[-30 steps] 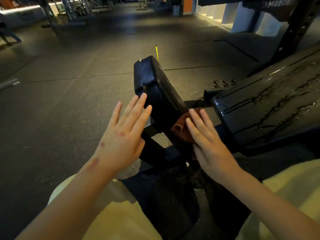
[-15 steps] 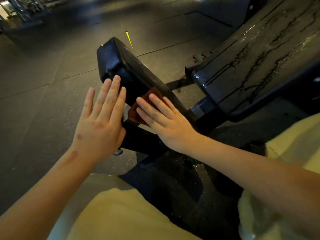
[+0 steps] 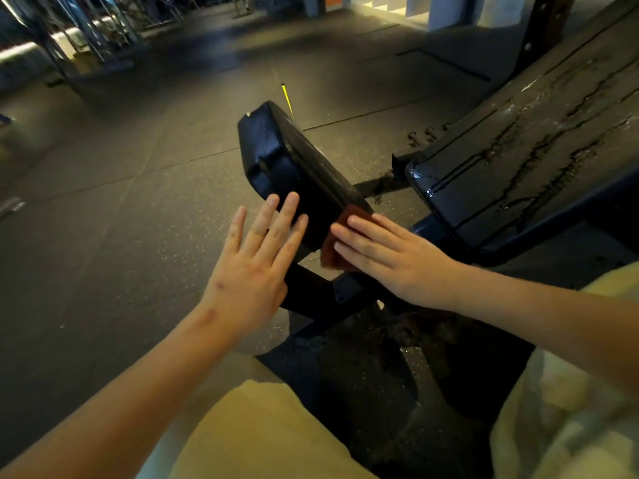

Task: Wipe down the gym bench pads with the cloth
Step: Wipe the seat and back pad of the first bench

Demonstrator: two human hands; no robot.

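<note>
Pressing with flat, straight fingers, my right hand (image 3: 390, 257) pinned the reddish-brown cloth (image 3: 358, 211) against the near end of the small tilted seat pad (image 3: 294, 160). No finger curled round the cloth; it was held there by pressure alone, with one corner showing above the fingers and another below them. My left hand (image 3: 252, 271) was just left of it, fingers straight and spread and holding nothing. Its fingertips lay over the pad's near left side, though I could not tell whether they touched it.

Outward from the hands, the seat pad rose away toward the far side on the dark bench frame (image 3: 311, 299), and its upper face had a faint sheen. To the right, apart from the seat pad across a gap, the long back pad (image 3: 518, 160) sloped up out of view. Streaks and beads of liquid ran across its face, so I judged it wet and not yet wiped.

By my reckoning the job was early to midway. The cloth was working only the near end of the seat pad, and I could not tell how much of that pad's far part had been covered. The whole back pad looked left to do. Speckled rubber floor (image 3: 121, 219) lay all around.
</note>
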